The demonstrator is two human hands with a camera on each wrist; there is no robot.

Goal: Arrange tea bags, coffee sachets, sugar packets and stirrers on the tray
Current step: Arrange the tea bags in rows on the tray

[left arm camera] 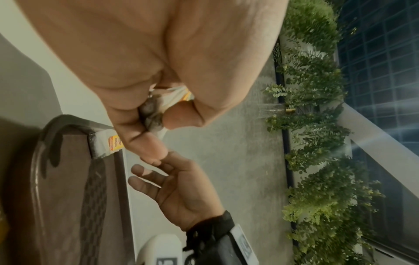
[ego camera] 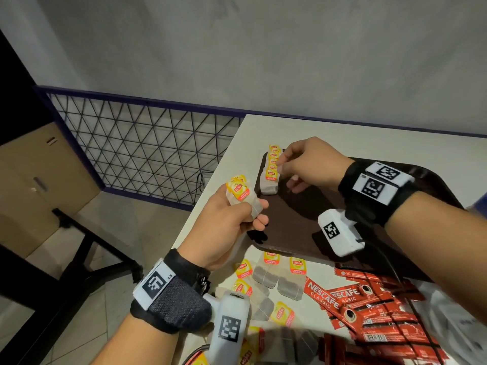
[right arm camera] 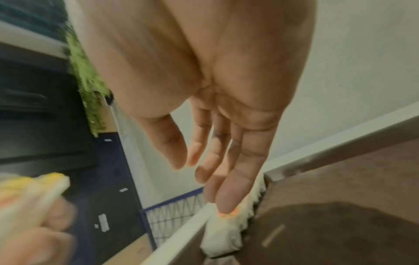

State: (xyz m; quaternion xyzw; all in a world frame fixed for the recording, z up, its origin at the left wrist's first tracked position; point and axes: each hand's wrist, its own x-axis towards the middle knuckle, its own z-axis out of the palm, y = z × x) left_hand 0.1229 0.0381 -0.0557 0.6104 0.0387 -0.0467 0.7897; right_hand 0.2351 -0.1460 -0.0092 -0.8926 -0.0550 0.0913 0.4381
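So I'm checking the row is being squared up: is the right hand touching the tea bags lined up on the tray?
Touching. In the right wrist view, the right hand has a fingertip resting on the orange tag of the tea bag row at the tray edge.

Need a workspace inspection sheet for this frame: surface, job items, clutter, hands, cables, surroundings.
Surface: white table, brown tray on it.
Job items: row of tea bags along the tray's left edge; loose tea bags and Nescafe sachets on the table near the tray. Sugar, stirrers: nothing seen.
Clutter: plastic bag at the right edge.
Hands: left hand grips a tea bag bundle; right hand, fingers straight, touches the row.
Cables: black cable over the sachets.
Surroundings: wire-mesh railing, cardboard box.
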